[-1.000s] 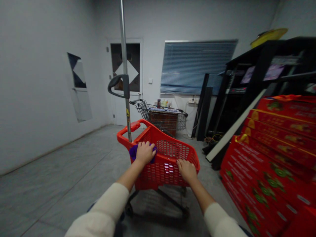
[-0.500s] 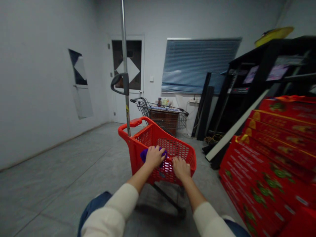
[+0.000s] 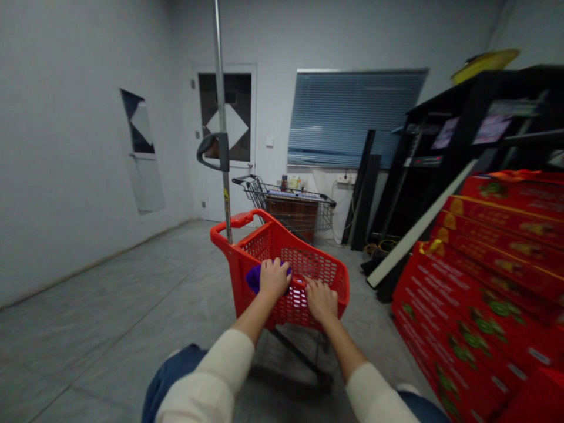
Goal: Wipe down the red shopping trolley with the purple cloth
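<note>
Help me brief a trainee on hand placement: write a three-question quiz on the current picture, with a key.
1. Which hand is on the purple cloth?
2. What does the right hand rest on? a) the window blind, b) the red cart, c) the door
3. True or false: a gray handle is on the metal pole.

Key:
1. The left hand
2. b
3. True

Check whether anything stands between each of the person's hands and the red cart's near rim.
At the left hand, a purple cloth comes between it and the near rim. Nothing visible separates the right hand from that rim.
</note>
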Demonstrator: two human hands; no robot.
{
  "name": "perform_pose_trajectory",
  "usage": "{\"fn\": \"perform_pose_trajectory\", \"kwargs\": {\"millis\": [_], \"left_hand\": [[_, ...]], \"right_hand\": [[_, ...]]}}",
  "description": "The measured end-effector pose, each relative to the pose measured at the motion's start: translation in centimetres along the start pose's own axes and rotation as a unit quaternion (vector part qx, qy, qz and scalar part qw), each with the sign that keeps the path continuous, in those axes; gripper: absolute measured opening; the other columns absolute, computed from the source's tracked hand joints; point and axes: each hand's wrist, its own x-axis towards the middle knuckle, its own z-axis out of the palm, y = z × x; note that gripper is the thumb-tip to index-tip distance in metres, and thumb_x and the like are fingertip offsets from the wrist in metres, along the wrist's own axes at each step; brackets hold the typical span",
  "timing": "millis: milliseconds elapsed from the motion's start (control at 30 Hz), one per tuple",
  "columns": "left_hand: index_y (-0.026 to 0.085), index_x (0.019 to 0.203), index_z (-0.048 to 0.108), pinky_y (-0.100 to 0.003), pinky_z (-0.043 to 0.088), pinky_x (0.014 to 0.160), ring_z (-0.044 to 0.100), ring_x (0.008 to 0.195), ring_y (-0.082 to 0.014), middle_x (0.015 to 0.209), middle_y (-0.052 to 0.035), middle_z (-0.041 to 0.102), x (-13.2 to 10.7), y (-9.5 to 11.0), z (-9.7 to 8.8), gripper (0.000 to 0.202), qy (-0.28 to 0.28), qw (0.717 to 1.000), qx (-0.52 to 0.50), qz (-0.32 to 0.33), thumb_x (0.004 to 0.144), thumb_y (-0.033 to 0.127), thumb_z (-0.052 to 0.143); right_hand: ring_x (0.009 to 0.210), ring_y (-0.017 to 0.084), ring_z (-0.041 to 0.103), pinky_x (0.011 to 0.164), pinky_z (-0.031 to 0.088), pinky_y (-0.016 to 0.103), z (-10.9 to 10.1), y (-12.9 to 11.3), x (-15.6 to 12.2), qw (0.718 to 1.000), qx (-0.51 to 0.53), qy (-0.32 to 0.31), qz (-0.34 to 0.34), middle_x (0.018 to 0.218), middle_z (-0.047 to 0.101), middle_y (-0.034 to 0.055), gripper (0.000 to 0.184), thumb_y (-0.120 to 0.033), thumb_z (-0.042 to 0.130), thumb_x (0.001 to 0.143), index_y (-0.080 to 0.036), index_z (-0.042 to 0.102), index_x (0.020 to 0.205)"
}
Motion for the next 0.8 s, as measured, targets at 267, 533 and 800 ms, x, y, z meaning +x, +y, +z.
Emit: {"fn": "perform_pose_trajectory", "kwargs": {"millis": [267,533,800], "left_hand": [[0.024,0.101,0.069,-0.042,0.034,0.089,0.052,0.097,-0.0265,0.102,-0.0101,0.062,-0.5,3.4,1.4,0.043,0.0,0.999,-0.046,0.007,0.089,0.06,0.048],[0.024,0.101,0.07,-0.055,0.02,0.108,0.055,0.102,-0.0294,0.104,-0.0102,0.065,1.5,-3.4,-0.7,0.033,0.001,1.0,0.016,-0.022,0.087,0.05,0.055],[0.024,0.1,0.069,-0.052,0.028,0.105,0.053,0.101,-0.0281,0.104,-0.0087,0.064,-0.3,1.5,0.8,0.032,0.029,0.999,-0.026,-0.027,0.089,0.049,0.052]], "right_hand": [[0.11,0.021,0.057,0.096,0.035,0.033,1.2,4.4,-1.0,0.998,-0.003,0.051,0.023,0.118,0.066,0.0081,0.042,-0.03,0.029,0.101,-0.023,0.059,0.129],[0.109,0.019,0.058,0.095,0.034,0.034,1.3,4.5,-1.0,0.999,0.022,0.02,0.012,0.12,0.067,0.0045,0.04,-0.031,0.028,0.102,-0.028,0.059,0.128],[0.113,0.02,0.056,0.099,0.032,0.037,1.4,3.1,-1.3,0.998,0.036,0.028,0.038,0.126,0.065,0.0039,0.04,-0.031,0.029,0.101,-0.031,0.06,0.128]]}}
